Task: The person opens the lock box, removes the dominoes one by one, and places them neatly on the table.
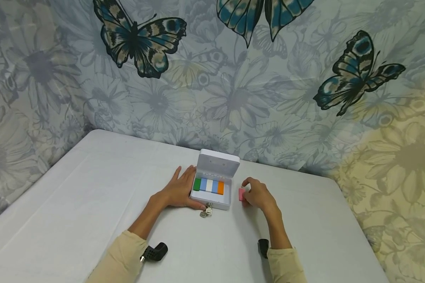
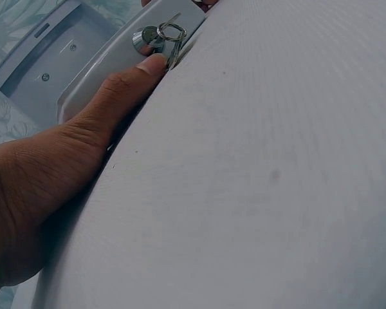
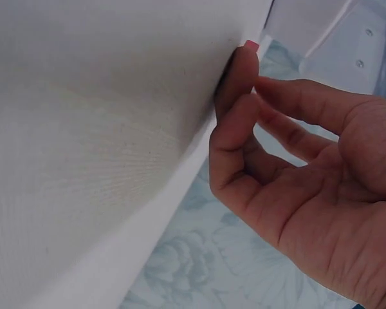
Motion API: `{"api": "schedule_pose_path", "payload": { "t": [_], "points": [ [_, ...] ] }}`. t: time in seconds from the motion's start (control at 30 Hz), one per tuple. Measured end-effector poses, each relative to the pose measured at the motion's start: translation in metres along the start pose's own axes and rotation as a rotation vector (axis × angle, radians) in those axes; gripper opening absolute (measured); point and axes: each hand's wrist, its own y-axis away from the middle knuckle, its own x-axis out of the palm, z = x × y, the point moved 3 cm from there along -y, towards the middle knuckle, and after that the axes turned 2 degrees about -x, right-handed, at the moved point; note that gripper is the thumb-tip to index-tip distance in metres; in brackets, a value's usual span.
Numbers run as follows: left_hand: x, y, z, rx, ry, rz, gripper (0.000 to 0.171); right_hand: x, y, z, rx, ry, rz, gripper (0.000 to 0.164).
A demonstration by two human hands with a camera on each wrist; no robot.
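Here the right hand [image 1: 257, 195] is pinching a pink block [image 1: 241, 194] just right of the white box [image 1: 219, 204], while the left hand [image 1: 180, 190], fingers straight, thumb spread apart, is touching the box's left side and front.

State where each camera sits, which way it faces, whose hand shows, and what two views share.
Head: worn on the head, facing forward and down at the open white box and pink block; the left hand, right hand and both sleeves show.
Left wrist: worn there, facing the box's lock; mostly the left hand shows.
Right wrist: worn there, facing the right hand, a sliver of pink block and part of the box.
Shared: head and left wrist both show the left hand, box and keys.
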Motion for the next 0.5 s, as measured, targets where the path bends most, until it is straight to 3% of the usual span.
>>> {"api": "schedule_pose_path", "payload": {
  "t": [0.23,0.5],
  "points": [
    [-0.0008,-0.0007,-0.0001,-0.003,-0.003,0.002,0.133,-0.0043,0.0005,-0.0013,-0.007,0.03,-0.023,0.04],
    [-0.0005,-0.0023,0.0002,-0.007,-0.019,0.01,0.132,-0.0098,0.0003,0.0006,-0.022,0.001,-0.07,0.031]
  ]
}}
